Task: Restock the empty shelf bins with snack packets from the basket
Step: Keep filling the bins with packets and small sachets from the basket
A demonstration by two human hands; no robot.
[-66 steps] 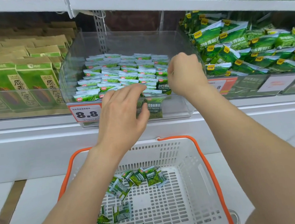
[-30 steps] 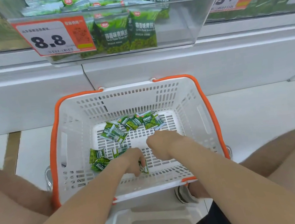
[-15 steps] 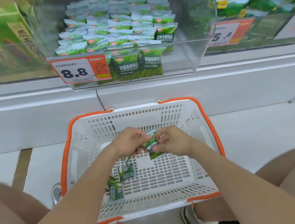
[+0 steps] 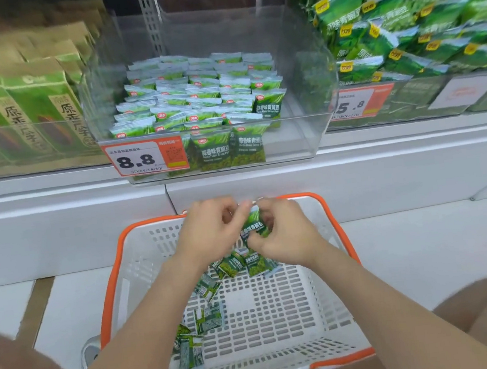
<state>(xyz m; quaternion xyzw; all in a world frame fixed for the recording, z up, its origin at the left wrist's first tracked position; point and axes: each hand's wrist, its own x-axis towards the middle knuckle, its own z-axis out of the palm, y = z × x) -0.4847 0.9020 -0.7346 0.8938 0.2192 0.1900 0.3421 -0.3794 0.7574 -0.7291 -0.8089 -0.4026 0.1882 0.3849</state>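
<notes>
Above the far rim of the white basket (image 4: 323, 269), my left hand (image 4: 211, 232) and my right hand (image 4: 285, 234) meet around a small green snack packet (image 4: 254, 229). My right hand's fingers and thumb curl round it, and my left hand pinches its top edge. Several more green packets (image 4: 236, 265) lie loose on the basket floor, some at its near left (image 4: 191, 347). On the shelf above stands a clear bin (image 4: 297, 134), holding rows of the same packets (image 4: 195, 98) in its left and middle parts.
The bin carries an orange 8.8 price tag (image 4: 144, 158). Brown-and-green boxes (image 4: 19, 116) fill the shelf to the left, and larger green bags (image 4: 401, 30) fill the bin to the right. The basket has an orange rim and rests on a white tiled floor between my knees.
Both hands came down from the bin into the basket, picked up a packet and have lifted it to the basket's far rim. The view has tilted up towards the shelf.
</notes>
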